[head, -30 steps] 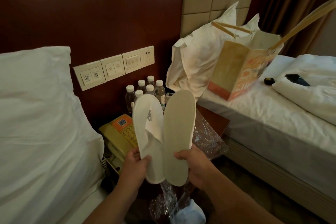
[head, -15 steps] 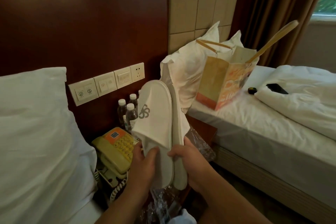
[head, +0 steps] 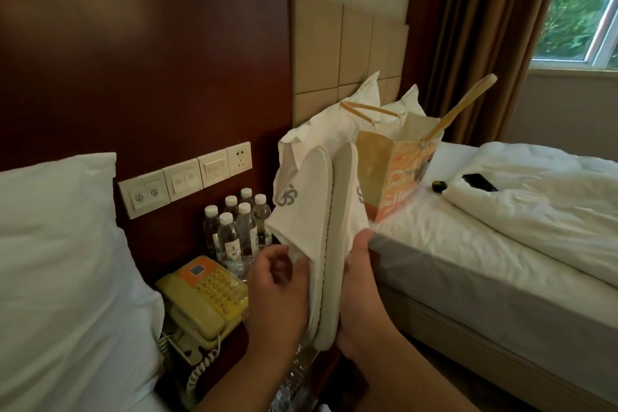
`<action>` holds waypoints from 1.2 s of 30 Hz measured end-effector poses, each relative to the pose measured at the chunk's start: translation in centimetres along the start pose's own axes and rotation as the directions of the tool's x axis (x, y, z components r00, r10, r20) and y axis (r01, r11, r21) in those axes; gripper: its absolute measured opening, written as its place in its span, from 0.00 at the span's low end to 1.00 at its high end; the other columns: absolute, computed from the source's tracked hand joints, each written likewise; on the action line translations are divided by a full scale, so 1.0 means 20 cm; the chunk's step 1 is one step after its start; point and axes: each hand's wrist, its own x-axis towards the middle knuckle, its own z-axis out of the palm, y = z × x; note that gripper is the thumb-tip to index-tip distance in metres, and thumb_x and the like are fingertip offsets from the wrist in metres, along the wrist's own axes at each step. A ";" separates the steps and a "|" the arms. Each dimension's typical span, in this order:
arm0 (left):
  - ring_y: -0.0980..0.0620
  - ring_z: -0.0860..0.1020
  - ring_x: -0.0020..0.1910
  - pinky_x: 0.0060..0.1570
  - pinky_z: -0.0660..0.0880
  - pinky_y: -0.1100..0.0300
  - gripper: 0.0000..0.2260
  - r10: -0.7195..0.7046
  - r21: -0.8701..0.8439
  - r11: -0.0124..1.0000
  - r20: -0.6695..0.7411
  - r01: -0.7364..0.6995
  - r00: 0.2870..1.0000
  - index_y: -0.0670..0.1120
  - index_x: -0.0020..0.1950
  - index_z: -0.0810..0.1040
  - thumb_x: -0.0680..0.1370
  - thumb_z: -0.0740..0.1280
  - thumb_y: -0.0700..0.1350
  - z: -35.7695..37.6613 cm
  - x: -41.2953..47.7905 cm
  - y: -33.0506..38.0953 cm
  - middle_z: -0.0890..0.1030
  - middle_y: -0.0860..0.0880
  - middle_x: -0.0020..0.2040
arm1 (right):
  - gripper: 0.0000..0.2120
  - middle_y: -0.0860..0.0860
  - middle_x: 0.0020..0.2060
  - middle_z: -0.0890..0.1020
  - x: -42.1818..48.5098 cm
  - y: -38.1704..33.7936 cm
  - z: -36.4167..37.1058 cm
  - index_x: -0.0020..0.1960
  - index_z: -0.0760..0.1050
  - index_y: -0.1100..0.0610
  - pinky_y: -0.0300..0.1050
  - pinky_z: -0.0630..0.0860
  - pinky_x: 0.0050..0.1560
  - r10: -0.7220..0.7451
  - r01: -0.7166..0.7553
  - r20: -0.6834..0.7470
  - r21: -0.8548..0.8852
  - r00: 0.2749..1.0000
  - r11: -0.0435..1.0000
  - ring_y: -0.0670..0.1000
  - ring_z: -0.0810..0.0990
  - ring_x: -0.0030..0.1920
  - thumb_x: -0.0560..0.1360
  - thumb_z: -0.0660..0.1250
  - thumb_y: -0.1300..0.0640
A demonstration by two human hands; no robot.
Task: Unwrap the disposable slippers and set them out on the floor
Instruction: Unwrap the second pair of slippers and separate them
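Observation:
Two white disposable slippers with grey logos stand upright, sole to sole, in front of me. My left hand [head: 276, 294] grips the heel half of the left slipper [head: 301, 207], thumb on its upper. My right hand [head: 359, 294] grips the right slipper [head: 346, 197] from the other side. Toes point up. Crumpled clear plastic wrap [head: 294, 375] lies below my hands, partly hidden by my forearms.
A nightstand holds a yellow telephone [head: 200, 298] and several water bottles [head: 235, 227]. A white-pillowed bed [head: 60, 278] is at left. The right bed [head: 468, 244] carries a paper bag [head: 394, 177], a folded duvet and a black phone [head: 480, 182]. Curtain and window are behind.
The slippers went from lying side by side, one sole facing me, to pressed sole against sole on edge. My view has lifted and swung right, showing the window.

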 end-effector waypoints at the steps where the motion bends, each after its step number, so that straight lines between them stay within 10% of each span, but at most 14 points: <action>1: 0.59 0.81 0.42 0.41 0.78 0.61 0.07 0.013 -0.009 1.000 0.023 -0.013 1.000 0.62 0.53 0.76 0.76 0.70 0.55 0.00 -0.01 0.02 0.82 0.57 0.44 | 0.38 0.60 0.52 0.86 0.00 -0.01 -0.01 0.54 0.85 0.51 0.50 0.82 0.46 0.004 -0.003 -0.029 0.027 1.000 1.000 0.59 0.85 0.52 0.72 0.49 0.24; 5: 0.63 0.81 0.49 0.49 0.77 0.62 0.13 0.071 0.004 0.997 0.216 -0.073 0.974 0.63 0.62 0.76 0.79 0.67 0.51 -0.01 -0.01 0.11 0.83 0.61 0.50 | 0.29 0.58 0.51 0.86 -0.03 -0.04 -0.02 0.54 0.85 0.55 0.54 0.80 0.53 0.018 -0.011 -0.079 0.086 0.997 0.996 0.58 0.85 0.51 0.78 0.56 0.34; 9: 0.67 0.78 0.54 0.51 0.78 0.68 0.19 0.200 0.037 0.974 0.318 -0.222 0.927 0.63 0.61 0.75 0.79 0.67 0.40 -0.03 0.01 0.20 0.81 0.62 0.55 | 0.17 0.56 0.32 0.82 -0.06 -0.07 -0.05 0.42 0.82 0.61 0.46 0.80 0.34 0.015 -0.016 -0.119 -0.012 0.993 1.000 0.54 0.81 0.31 0.77 0.59 0.53; 17: 0.75 0.72 0.58 0.52 0.70 0.78 0.21 0.249 0.001 0.963 0.370 -0.268 0.895 0.74 0.64 0.68 0.84 0.59 0.46 -0.04 0.04 0.32 0.77 0.74 0.57 | 0.09 0.56 0.42 0.86 -0.08 -0.20 0.06 0.51 0.83 0.51 0.46 0.82 0.35 -0.191 0.148 -0.072 -0.391 0.979 0.908 0.54 0.86 0.38 0.79 0.63 0.55; 22: 0.75 0.61 0.59 0.54 0.52 0.87 0.18 0.287 0.270 0.835 0.530 -0.479 0.798 0.53 0.72 0.64 0.85 0.54 0.37 -0.05 0.03 0.34 0.64 0.68 0.63 | 0.13 0.57 0.35 0.83 -0.11 -0.25 0.11 0.45 0.82 0.49 0.48 0.78 0.33 -0.339 0.249 -0.121 -0.465 0.933 0.850 0.54 0.79 0.32 0.79 0.60 0.60; 30: 0.57 0.76 0.56 0.54 0.74 0.54 0.12 0.088 0.100 0.983 0.481 -0.154 0.872 0.67 0.50 0.70 0.81 0.56 0.47 -0.03 0.01 0.46 0.77 0.55 0.58 | 0.13 0.44 0.25 0.72 -0.16 -0.27 0.13 0.33 0.69 0.59 0.33 0.68 0.23 -0.568 0.372 -0.101 -0.661 0.817 0.652 0.40 0.70 0.24 0.75 0.57 0.68; 36: 0.58 0.75 0.62 0.56 0.73 0.59 0.24 0.080 -0.085 0.995 0.434 -0.047 0.898 0.61 0.68 0.68 0.72 0.58 0.53 -0.02 0.01 0.45 0.76 0.57 0.63 | 0.13 0.53 0.41 0.84 -0.17 -0.30 0.15 0.49 0.80 0.52 0.33 0.77 0.32 -0.507 0.402 -0.039 -0.558 0.861 0.726 0.47 0.81 0.37 0.80 0.57 0.62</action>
